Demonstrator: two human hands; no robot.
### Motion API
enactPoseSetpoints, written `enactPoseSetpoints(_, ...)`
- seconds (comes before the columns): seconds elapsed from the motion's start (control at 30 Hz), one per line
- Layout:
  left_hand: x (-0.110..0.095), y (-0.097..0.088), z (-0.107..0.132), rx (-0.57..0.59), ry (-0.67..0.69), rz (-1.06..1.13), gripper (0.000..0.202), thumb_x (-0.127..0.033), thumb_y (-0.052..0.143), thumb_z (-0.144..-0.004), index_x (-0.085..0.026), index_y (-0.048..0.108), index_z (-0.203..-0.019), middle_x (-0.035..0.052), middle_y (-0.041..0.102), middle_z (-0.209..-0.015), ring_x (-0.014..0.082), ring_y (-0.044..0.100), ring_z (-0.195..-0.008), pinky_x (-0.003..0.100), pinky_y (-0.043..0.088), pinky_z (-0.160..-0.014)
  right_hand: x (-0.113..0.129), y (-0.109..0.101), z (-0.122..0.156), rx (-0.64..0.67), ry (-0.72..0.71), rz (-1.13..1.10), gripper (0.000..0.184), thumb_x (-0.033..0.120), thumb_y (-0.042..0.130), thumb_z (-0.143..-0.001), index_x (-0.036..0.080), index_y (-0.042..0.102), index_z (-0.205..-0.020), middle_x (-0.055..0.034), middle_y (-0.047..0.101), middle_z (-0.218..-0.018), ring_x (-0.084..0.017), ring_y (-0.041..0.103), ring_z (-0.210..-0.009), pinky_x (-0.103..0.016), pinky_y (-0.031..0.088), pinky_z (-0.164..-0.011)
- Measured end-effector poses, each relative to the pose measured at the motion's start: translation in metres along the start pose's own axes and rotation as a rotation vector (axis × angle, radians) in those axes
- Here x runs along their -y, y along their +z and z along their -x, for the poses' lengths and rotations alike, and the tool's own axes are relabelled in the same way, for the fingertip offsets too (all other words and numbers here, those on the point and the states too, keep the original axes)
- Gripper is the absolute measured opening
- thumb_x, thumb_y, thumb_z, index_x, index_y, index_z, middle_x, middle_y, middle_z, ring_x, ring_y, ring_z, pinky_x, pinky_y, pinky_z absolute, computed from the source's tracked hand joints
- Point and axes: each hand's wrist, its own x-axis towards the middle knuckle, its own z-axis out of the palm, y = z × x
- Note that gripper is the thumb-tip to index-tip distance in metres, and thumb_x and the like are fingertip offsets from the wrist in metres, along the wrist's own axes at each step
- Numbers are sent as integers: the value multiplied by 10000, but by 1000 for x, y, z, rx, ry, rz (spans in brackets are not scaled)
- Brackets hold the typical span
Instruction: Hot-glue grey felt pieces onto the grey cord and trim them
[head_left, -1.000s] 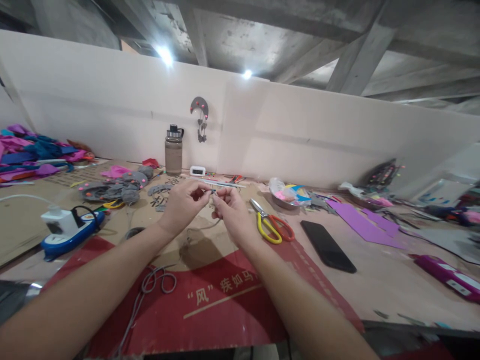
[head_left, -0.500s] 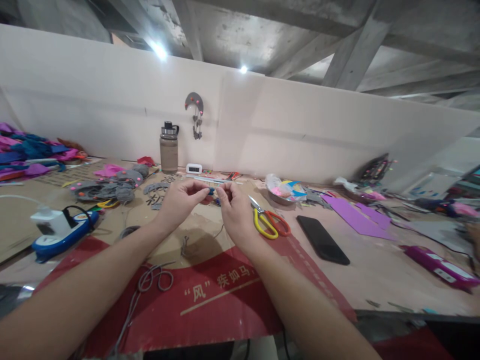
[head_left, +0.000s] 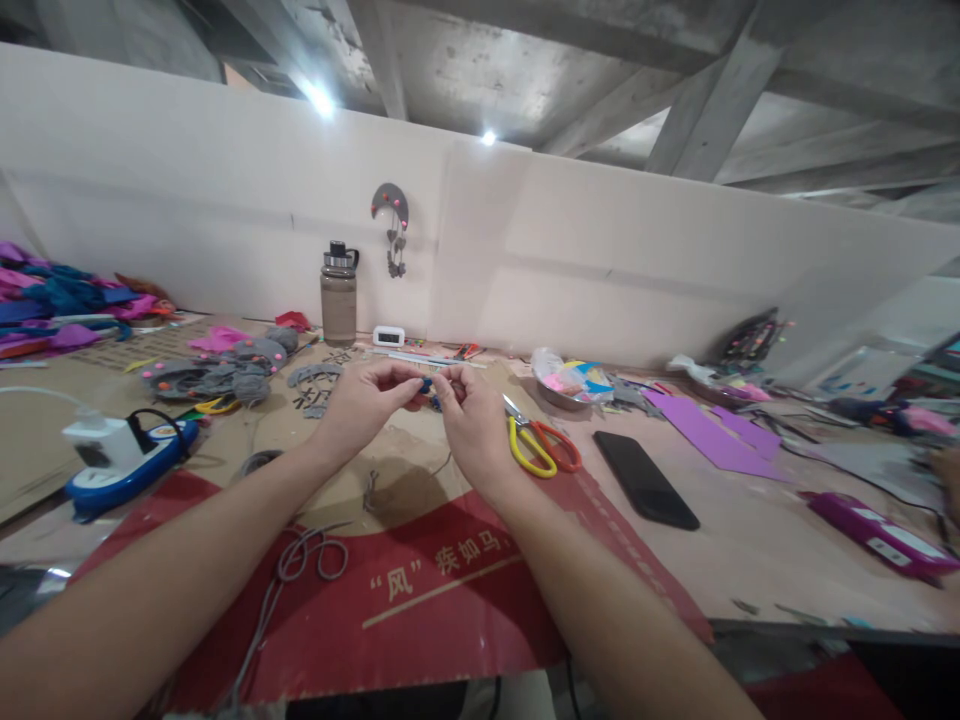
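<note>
In the head view, a small blue piece (head_left: 426, 385) is held above the desk (head_left: 739, 550), pinched by the fingers of the left hand (head_left: 367, 402) and right hand (head_left: 472, 418). It could be dropped through a loosened pinch; the looped grey cord (head_left: 303, 556) could be snagged by a lowered left forearm (head_left: 225, 545).

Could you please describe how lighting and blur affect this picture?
Head view: an overhead light flares white; head view: soft shadow darkens the cardboard beneath the left hand and right hand; head view: the blue piece between them is too blurred to identify.
</note>
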Motion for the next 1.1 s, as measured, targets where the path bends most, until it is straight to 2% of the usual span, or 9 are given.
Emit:
enactPoseSetpoints(0.5, -3, -2, 2, 93, 36, -26, 164, -226, 572, -748, -171, 679, -859, 46, 690, -733, 169, 650, -673, 304, 531, -677, 0, 0, 0, 16, -1, 36, 222, 371, 431, -875, 195, 555, -820, -24, 600, -726, -137, 520, -657, -252, 359, -599)
enactPoseSetpoints(0.83, -1, -1, 2, 34, 75, -197, 146, -282, 613, -739, -179, 697, -799, 38, 691, -703, 155, 639, -624, 267, 520, -613, 1, 0, 2, 51, 10, 40, 221, 369, 434, -874, 193, 552, -812, -22, 602, -721, -128, 508, -634, -250, 346, -590)
enactPoseSetpoints(0.97, -5, -1, 2, 52, 46, -174, 153, -305, 608, -752, -170, 682, -752, 34, 681, -674, 145, 640, -601, 246, 524, -582, 3, -1, 2, 57, 15, 27, 212, 353, 437, -872, 187, 551, -806, -18, 594, -702, -123, 499, -622, -252, 345, -590)
enactPoseSetpoints(1.1, -4, 0, 1, 48, -43, -65, 187, -344, 626, -739, -158, 644, -745, 26, 667, -675, 148, 647, -601, 271, 550, -603, 3, -1, 1, 51, 4, -4, 200, 341, 430, -870, 185, 543, -817, -18, 596, -735, -127, 509, -658, -254, 362, -615)
